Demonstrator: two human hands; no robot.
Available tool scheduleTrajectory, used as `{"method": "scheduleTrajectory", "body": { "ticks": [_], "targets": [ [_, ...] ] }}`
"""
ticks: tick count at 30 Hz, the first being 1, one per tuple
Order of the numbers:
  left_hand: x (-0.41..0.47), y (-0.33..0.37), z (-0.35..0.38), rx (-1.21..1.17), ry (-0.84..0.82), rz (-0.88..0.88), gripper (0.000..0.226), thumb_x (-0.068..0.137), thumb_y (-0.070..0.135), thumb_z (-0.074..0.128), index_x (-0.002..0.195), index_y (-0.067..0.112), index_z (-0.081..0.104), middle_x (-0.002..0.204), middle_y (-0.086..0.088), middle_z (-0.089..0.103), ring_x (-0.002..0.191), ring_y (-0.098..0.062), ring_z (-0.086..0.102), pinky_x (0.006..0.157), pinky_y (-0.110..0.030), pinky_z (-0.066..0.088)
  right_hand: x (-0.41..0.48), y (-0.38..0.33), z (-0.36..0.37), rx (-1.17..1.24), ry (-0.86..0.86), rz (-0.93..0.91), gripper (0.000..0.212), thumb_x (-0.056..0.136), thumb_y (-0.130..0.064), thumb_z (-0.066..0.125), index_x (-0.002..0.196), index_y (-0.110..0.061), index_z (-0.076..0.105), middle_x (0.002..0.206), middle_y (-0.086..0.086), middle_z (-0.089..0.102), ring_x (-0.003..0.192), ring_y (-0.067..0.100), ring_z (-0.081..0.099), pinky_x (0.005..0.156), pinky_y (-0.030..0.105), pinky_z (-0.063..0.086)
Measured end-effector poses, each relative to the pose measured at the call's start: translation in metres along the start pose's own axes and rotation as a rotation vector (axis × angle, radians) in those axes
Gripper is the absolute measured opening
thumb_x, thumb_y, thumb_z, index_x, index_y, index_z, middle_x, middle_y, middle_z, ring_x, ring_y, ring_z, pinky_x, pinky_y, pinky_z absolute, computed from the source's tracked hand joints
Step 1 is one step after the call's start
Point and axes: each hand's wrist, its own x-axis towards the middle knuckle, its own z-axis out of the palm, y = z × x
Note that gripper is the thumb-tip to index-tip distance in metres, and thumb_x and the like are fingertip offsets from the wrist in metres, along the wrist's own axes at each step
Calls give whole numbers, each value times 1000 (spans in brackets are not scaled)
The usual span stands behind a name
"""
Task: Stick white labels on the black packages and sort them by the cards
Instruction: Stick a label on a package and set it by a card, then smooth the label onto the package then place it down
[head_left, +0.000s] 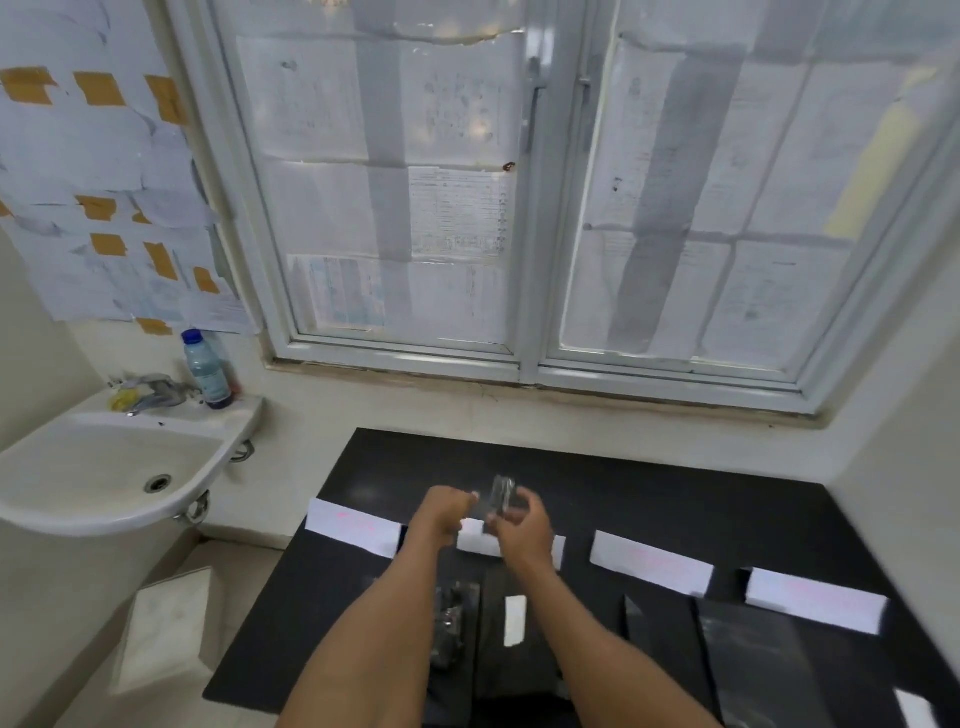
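Hands over black table (649, 499) — right hand (522, 530) pinching a clear strip (503, 493), left hand (447, 512) clenched.

The table (649, 499) has a black, smooth, faintly glossy top. The cards (652, 562) on it are matt white paper. The black packages (748, 654) look like shiny plastic film. The sink (78, 512) is glossy white ceramic with a metal tap (153, 392); the bottle (207, 370) is translucent plastic.
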Motion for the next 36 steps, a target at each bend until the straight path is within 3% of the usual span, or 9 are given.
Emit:
{"method": "scheduleTrajectory", "body": {
  "ticks": [4,8,11,16,20,23,27,31,36],
  "targets": [
    [-10,47,66,-170,-107,61,12,89,12,58,89,10,69,91,-11,68,79,-26,64,75,-41,58,14,-41,-72,5,98,-91,45,76,-13,77,118,-10,62,106,6,71,87,11,63,81,20,49],
    [-28,89,144,-268,-231,170,12,91,8,58,99,6,67,92,-11,69,82,-24,67,78,-40,59,20,-38,-161,-35,196,-86,41,75,-13,76,115,-8,66,106,9,72,96,17,67,92,32,54],
    [-44,106,212,-248,-385,195,24,90,4,61,113,1,65,104,-18,70,96,-30,69,89,-47,55,15,-23,-239,-108,272,-124,34,79,-15,73,112,-9,68,105,7,72,95,15,67,86,20,50],
    [-82,117,336,-256,-506,138,19,90,-1,59,108,4,63,89,-13,69,76,-22,66,71,-37,59,1,24,-365,-124,332,-46,38,71,-22,81,106,-14,70,95,-1,72,87,10,65,77,16,47],
    [-98,120,419,-211,-547,98,25,86,-1,64,109,8,64,94,-13,70,86,-25,68,71,-39,58,0,93,-459,-106,380,149,40,66,-30,84,101,-18,70,93,3,72,86,18,68,84,35,56],
    [-103,121,457,-197,-531,76,26,85,-3,64,107,10,65,96,-13,70,89,-26,68,69,-38,58,-5,152,-503,-116,431,286,31,67,-27,82,94,-18,71,91,8,73,87,24,70,86,39,56],
    [-100,117,491,-184,-487,52,26,84,-4,65,105,12,67,91,-11,70,80,-22,68,65,-36,59,-17,225,-532,-159,349,520,10,74,-20,75,78,-16,66,78,7,67,75,26,66,74,36,55],
    [-93,108,521,-157,-450,35,27,83,-4,64,105,11,68,90,-11,70,79,-22,68,73,-41,59,-31,288,-533,-90,310,723,18,69,-20,76,71,-9,61,57,9,57,45,21,52,46,26,45],
    [-87,95,536,-103,-423,14,25,86,-2,63,106,12,67,96,-13,69,83,-22,68,82,-44,58,-53,338,-502,-27,266,833,28,67,-26,79,61,-14,53,53,-1,49,46,14,46,50,21,41]
  ]
}}
